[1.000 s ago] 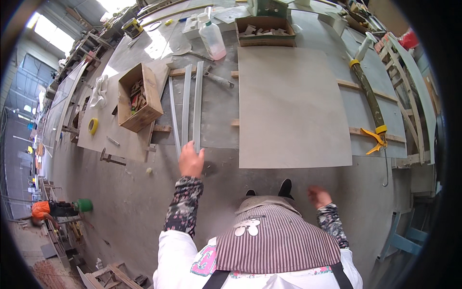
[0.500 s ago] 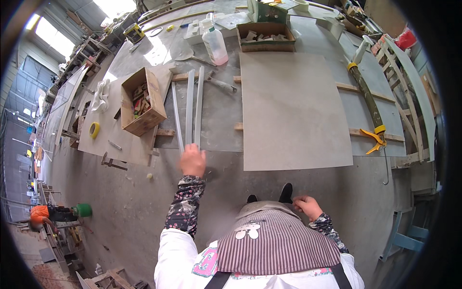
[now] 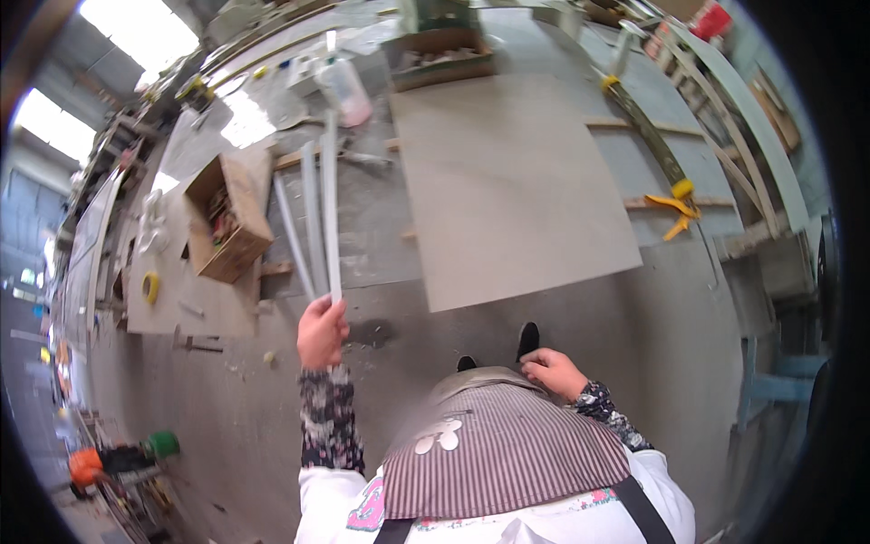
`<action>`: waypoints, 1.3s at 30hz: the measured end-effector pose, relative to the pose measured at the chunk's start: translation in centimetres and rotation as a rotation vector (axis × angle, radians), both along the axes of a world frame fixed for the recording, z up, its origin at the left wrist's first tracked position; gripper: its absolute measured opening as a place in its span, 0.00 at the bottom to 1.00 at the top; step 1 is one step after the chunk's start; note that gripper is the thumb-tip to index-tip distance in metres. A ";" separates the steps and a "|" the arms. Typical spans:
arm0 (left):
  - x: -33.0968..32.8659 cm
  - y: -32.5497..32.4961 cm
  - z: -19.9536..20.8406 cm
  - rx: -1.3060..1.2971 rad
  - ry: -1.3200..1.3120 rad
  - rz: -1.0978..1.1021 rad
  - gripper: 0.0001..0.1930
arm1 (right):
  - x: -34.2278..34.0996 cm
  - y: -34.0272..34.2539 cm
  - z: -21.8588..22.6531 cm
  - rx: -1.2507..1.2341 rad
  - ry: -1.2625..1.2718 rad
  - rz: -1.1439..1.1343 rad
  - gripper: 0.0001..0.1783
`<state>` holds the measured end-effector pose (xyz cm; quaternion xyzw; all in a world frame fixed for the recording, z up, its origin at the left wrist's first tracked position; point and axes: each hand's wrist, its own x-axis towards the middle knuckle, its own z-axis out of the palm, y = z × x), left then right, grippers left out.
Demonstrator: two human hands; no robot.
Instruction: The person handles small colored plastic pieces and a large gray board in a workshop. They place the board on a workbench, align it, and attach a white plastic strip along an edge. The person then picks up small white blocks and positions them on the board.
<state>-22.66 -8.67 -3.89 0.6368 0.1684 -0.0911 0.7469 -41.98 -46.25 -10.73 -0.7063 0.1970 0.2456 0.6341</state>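
My left hand (image 3: 323, 332) is closed round the near end of a long pale strip (image 3: 332, 213), just off the worktable's front edge. The strip points away from me, over the tabletop. Two more strips lie to its left: a middle strip (image 3: 313, 218) and an outer strip (image 3: 293, 234), their near ends close to my hand. My right hand (image 3: 555, 373) hovers in front of my striped apron (image 3: 507, 444), fingers curled in and nothing showing in them. A large flat grey panel (image 3: 512, 181) rests on wooden battens right of the strips.
Left of the strips stands a cardboard box (image 3: 231, 222) of small offcuts, with a yellow tape roll (image 3: 150, 287) beyond it. A spray bottle (image 3: 347, 91) and another carton (image 3: 444, 68) stand farther back. A caulking gun (image 3: 648, 136) lies at right. A person in orange (image 3: 88, 467) is far left.
My left hand has gripped one strip, and its near end has come up and toward me. The view has turned, shifting the table leftward. My right hand stays by the apron.
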 end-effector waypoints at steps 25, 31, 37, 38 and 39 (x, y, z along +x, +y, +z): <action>-8.1 -11.2 -4.3 0.335 -0.171 -0.631 0.08 | 3.1 -7.2 2.1 0.335 -0.252 -0.971 0.16; -7.3 -11.0 -5.4 -0.196 0.226 -0.400 0.11 | 4.1 -7.3 1.7 0.362 -0.232 -0.934 0.17; -7.6 -11.7 -5.9 -0.389 0.231 -0.229 0.15 | 4.9 -7.4 1.7 0.347 -0.233 -0.905 0.19; -7.5 -11.8 -6.0 -0.422 0.217 -0.213 0.14 | 5.0 -7.5 1.7 0.335 -0.233 -0.901 0.20; -7.4 -12.0 -6.1 -0.436 0.231 -0.205 0.13 | 5.1 -7.5 1.7 0.323 -0.230 -0.896 0.21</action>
